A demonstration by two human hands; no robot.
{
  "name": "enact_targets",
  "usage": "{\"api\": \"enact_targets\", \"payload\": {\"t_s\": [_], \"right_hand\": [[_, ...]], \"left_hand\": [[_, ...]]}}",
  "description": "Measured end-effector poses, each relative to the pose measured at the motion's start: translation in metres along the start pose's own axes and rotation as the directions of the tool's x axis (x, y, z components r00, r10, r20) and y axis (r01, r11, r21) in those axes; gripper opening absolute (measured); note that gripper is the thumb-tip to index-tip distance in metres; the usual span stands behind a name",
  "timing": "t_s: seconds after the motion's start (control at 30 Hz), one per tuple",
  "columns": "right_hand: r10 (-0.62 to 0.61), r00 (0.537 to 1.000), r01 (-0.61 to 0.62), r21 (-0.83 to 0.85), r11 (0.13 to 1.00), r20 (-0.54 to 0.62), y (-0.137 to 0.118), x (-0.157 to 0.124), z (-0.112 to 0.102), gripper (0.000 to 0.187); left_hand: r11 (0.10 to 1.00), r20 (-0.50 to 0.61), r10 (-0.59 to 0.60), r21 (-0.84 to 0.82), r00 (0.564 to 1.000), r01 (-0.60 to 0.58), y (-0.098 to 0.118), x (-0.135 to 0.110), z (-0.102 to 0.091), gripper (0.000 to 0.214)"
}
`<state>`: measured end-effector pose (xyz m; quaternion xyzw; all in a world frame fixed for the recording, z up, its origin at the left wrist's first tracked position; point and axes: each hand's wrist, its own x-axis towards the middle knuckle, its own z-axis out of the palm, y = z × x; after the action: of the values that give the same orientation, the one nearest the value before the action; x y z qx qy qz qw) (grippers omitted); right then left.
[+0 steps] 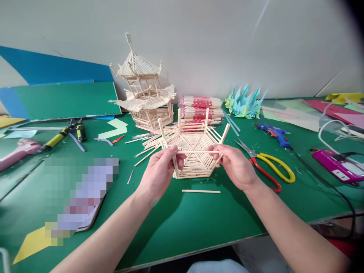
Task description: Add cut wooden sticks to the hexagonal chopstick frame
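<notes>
My left hand (161, 168) and my right hand (235, 163) each pinch one end of a thin wooden stick (198, 152), held level between them. The stick spans the near side of a six-sided stick frame (193, 172), which has a floor of laid sticks and upright posts at its corners. Whether the stick touches the front posts, I cannot tell. My fingers partly hide those posts. One loose stick (201, 191) lies on the green table in front of the frame. More loose sticks (153, 141) are spread to the frame's left, partly behind it.
A finished-looking stick pagoda (148, 94) stands behind, beside wrapped stick bundles (201, 108) and blue folded paper (247, 101). Scissors (265, 159), a blue glue gun (273, 132) and a purple power strip (338, 165) lie right. At left are pliers (61, 138) and a blurred-out phone (91, 193).
</notes>
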<state>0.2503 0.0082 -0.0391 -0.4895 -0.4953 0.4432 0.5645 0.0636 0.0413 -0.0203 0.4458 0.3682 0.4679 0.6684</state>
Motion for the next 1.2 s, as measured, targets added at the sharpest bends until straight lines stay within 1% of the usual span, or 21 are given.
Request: {"api": "enact_targets", "payload": {"t_s": [0.37,0.57,0.93,1.2], "right_hand": [[-0.009,0.999,0.009,-0.001,1.0,0.031,-0.0035,-0.0002,0.0015,0.031],[-0.011,0.999,0.011,0.013,1.0,0.033,-0.0037,-0.0001,0.0026,0.031],[0.001,0.999,-0.003,0.043,0.999,0.037,-0.0027,-0.0001,0.0045,0.03],[0.004,0.999,-0.007,0.059,0.998,0.04,-0.0022,-0.0009,0.0014,0.031]], "left_hand": [[1.0,0.026,-0.01,-0.029,1.0,0.011,-0.0009,-0.0008,-0.0026,0.023],[0.999,0.015,-0.016,-0.044,1.0,0.017,0.0005,-0.0018,-0.001,0.024],[0.999,0.028,-0.012,-0.03,1.0,0.013,0.0013,-0.002,-0.0015,0.024],[0.999,0.031,-0.012,-0.03,0.999,0.013,0.0014,-0.0011,-0.0016,0.025]]}}
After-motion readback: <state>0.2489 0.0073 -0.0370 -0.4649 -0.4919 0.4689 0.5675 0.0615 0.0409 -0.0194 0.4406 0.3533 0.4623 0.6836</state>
